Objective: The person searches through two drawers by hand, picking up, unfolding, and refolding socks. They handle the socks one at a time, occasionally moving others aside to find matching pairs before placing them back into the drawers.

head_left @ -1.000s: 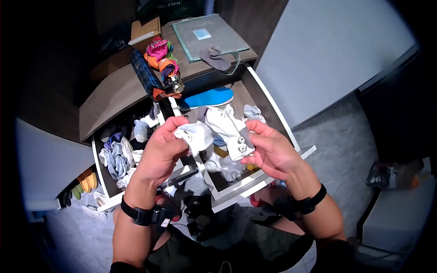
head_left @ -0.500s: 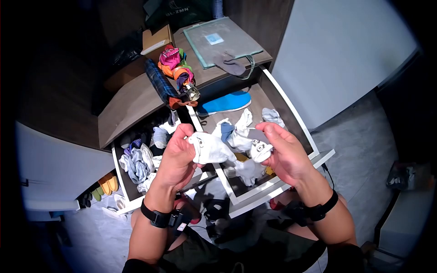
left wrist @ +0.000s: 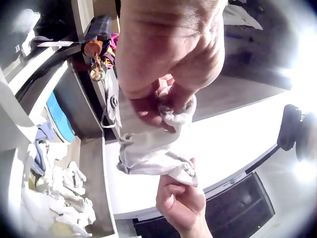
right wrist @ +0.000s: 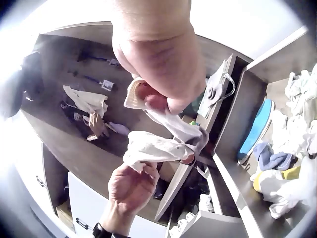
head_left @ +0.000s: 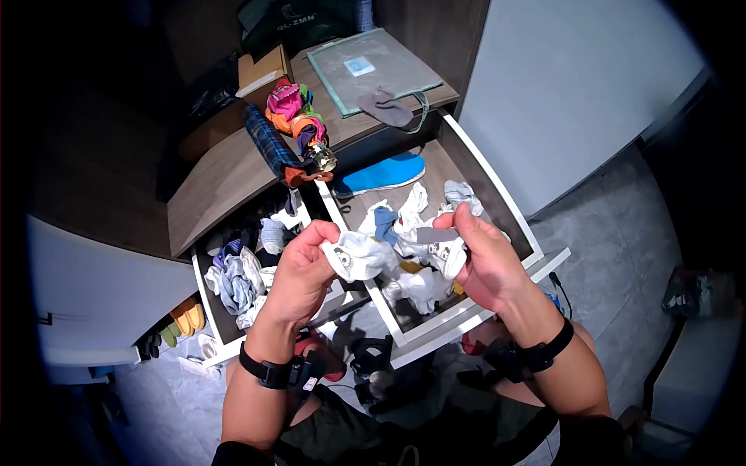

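My left hand (head_left: 301,276) pinches a white sock (head_left: 359,256) with a small dark face print, left of centre in the head view. A white sock with a grey part and panda print (head_left: 448,252) is pinched in my right hand (head_left: 493,264). Both are held up over the right drawer (head_left: 497,186). In the left wrist view white cloth (left wrist: 153,151) stretches between my two hands; the right wrist view shows two white lengths, one (right wrist: 153,148) at my left hand (right wrist: 131,191).
White socks (head_left: 423,291) and a blue insole (head_left: 381,175) lie in the right drawer. The left drawer holds piled socks (head_left: 237,279). On the cabinet top are a flat grey bag (head_left: 381,66), a dark plaid roll (head_left: 270,140), colourful cloth (head_left: 291,109) and a cardboard box (head_left: 264,70).
Compared with a second ago, my hands hold the socks farther apart, and the panda-print sock hangs less spread out. The head view has shifted, so the drawers appear farther right.
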The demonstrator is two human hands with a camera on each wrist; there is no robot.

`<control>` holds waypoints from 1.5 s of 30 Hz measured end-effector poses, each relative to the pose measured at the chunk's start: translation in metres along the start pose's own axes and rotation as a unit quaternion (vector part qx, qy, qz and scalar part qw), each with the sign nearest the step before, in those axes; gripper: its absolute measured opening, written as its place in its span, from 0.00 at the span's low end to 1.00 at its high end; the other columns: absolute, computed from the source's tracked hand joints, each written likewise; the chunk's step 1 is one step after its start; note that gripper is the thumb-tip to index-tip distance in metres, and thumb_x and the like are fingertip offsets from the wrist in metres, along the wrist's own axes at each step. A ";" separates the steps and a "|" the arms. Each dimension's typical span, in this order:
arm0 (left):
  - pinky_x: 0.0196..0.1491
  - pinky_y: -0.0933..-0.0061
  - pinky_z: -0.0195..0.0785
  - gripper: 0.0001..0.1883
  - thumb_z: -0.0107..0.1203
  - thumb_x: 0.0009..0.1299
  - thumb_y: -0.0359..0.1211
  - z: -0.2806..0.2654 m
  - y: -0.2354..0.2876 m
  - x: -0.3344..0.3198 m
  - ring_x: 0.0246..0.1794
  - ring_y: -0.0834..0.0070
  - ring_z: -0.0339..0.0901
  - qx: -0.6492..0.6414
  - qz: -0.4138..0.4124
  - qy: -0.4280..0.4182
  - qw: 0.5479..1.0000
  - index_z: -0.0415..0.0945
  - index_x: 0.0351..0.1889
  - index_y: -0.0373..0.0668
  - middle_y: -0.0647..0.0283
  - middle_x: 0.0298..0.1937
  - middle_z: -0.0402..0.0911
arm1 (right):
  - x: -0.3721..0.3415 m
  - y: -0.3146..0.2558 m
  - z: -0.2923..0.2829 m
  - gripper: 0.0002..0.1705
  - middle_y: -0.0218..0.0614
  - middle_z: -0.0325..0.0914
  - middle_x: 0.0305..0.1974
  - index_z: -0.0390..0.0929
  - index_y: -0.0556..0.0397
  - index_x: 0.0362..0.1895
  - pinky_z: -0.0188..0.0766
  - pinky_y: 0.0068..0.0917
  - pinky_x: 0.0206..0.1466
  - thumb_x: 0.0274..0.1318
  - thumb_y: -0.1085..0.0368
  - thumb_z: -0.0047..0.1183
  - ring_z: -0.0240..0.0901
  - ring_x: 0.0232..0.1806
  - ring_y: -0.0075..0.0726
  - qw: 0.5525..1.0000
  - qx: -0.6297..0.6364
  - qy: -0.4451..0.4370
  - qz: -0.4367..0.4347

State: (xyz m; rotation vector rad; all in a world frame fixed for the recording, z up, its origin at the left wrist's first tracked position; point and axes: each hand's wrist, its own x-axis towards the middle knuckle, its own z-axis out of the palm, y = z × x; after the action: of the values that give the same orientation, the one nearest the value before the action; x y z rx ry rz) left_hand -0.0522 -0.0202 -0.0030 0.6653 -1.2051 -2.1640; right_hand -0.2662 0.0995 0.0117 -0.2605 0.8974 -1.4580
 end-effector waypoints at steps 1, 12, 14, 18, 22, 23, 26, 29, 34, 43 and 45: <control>0.40 0.80 0.72 0.08 0.53 0.67 0.22 0.000 0.000 0.000 0.37 0.80 0.78 -0.007 -0.004 0.002 1.000 0.67 0.38 0.43 0.67 0.37 0.78 | 0.000 0.002 -0.001 0.20 0.35 0.77 0.42 0.74 0.54 0.43 0.73 0.29 0.48 0.68 0.50 0.42 0.76 0.43 0.30 1.000 0.003 -0.014 -0.004; 0.46 0.83 0.63 0.16 0.46 0.61 0.17 0.001 -0.013 0.004 0.41 0.83 0.70 0.190 0.038 0.069 0.979 0.72 0.46 0.39 0.71 0.41 0.73 | -0.002 0.001 -0.002 0.18 0.27 0.73 0.43 0.72 0.52 0.53 0.68 0.19 0.39 0.65 0.56 0.49 0.68 0.36 0.18 0.997 -0.059 -0.037 0.030; 0.48 0.84 0.62 0.16 0.42 0.60 0.17 0.003 -0.005 0.001 0.43 0.82 0.70 0.292 -0.004 0.081 0.953 0.74 0.42 0.38 0.69 0.43 0.75 | -0.003 -0.011 -0.008 0.20 0.26 0.75 0.41 0.71 0.53 0.55 0.70 0.15 0.35 0.60 0.63 0.55 0.71 0.37 0.17 0.993 -0.095 -0.067 -0.004; 0.40 0.84 0.64 0.16 0.38 0.59 0.18 0.000 -0.007 0.002 0.37 0.85 0.72 0.200 -0.022 0.081 0.976 0.76 0.38 0.37 0.67 0.43 0.78 | -0.005 -0.047 -0.020 0.18 0.30 0.79 0.37 0.75 0.54 0.52 0.68 0.14 0.33 0.58 0.64 0.54 0.71 0.33 0.16 0.959 -0.216 0.073 -0.166; 0.37 0.85 0.63 0.17 0.36 0.58 0.19 0.000 -0.006 0.001 0.33 0.85 0.71 0.281 -0.067 0.067 0.955 0.77 0.39 0.34 0.66 0.40 0.77 | -0.007 -0.060 -0.032 0.14 0.30 0.79 0.32 0.76 0.56 0.47 0.68 0.13 0.30 0.59 0.65 0.50 0.70 0.29 0.16 0.943 -0.221 0.146 -0.200; 0.37 0.85 0.63 0.18 0.36 0.57 0.19 0.001 -0.005 0.001 0.32 0.85 0.71 0.268 -0.076 0.042 0.960 0.77 0.38 0.34 0.66 0.40 0.76 | -0.007 -0.060 -0.034 0.13 0.30 0.79 0.31 0.77 0.56 0.46 0.68 0.13 0.29 0.59 0.65 0.49 0.70 0.27 0.16 0.940 -0.219 0.165 -0.205; 0.43 0.82 0.65 0.16 0.36 0.57 0.21 0.013 -0.008 -0.001 0.36 0.81 0.72 0.259 -0.085 -0.025 0.962 0.76 0.36 0.33 0.65 0.36 0.75 | -0.007 -0.050 -0.036 0.14 0.29 0.78 0.31 0.76 0.56 0.46 0.69 0.14 0.31 0.62 0.62 0.46 0.72 0.29 0.18 0.925 -0.309 0.152 -0.158; 0.41 0.80 0.66 0.13 0.39 0.65 0.28 0.028 -0.025 -0.010 0.34 0.80 0.72 0.272 -0.150 -0.093 0.946 0.75 0.39 0.36 0.67 0.31 0.76 | -0.001 0.000 -0.036 0.10 0.28 0.78 0.33 0.74 0.51 0.43 0.70 0.17 0.28 0.57 0.65 0.54 0.73 0.29 0.18 0.946 -0.311 0.051 -0.072; 0.29 0.73 0.63 0.15 0.58 0.67 0.41 0.034 -0.040 -0.020 0.24 0.78 0.68 0.367 -0.204 -0.122 0.899 0.73 0.37 0.38 0.62 0.22 0.72 | -0.008 0.048 -0.015 0.08 0.26 0.68 0.25 0.69 0.54 0.40 0.62 0.17 0.31 0.58 0.68 0.53 0.61 0.26 0.16 0.864 -0.502 -0.036 0.021; 0.23 0.79 0.58 0.08 0.57 0.68 0.30 0.021 -0.009 -0.008 0.19 0.85 0.65 0.390 -0.243 -0.038 0.888 0.72 0.29 0.37 0.71 0.18 0.71 | -0.010 0.052 -0.008 0.11 0.30 0.73 0.26 0.66 0.55 0.44 0.65 0.21 0.31 0.64 0.62 0.47 0.73 0.31 0.19 0.913 -0.373 -0.102 0.134; 0.23 0.79 0.58 0.08 0.58 0.66 0.28 0.019 -0.008 -0.006 0.18 0.84 0.65 0.391 -0.238 -0.020 0.889 0.70 0.28 0.38 0.70 0.18 0.71 | -0.010 0.054 -0.006 0.12 0.33 0.75 0.27 0.66 0.55 0.45 0.66 0.23 0.32 0.64 0.60 0.47 0.75 0.31 0.24 0.902 -0.393 -0.106 0.142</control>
State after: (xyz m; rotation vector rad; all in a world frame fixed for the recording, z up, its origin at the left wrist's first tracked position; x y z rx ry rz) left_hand -0.0617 -0.0016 0.0000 1.3703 -2.1459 -1.9917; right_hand -0.2290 0.1189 -0.0235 -0.8329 1.2506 -0.7180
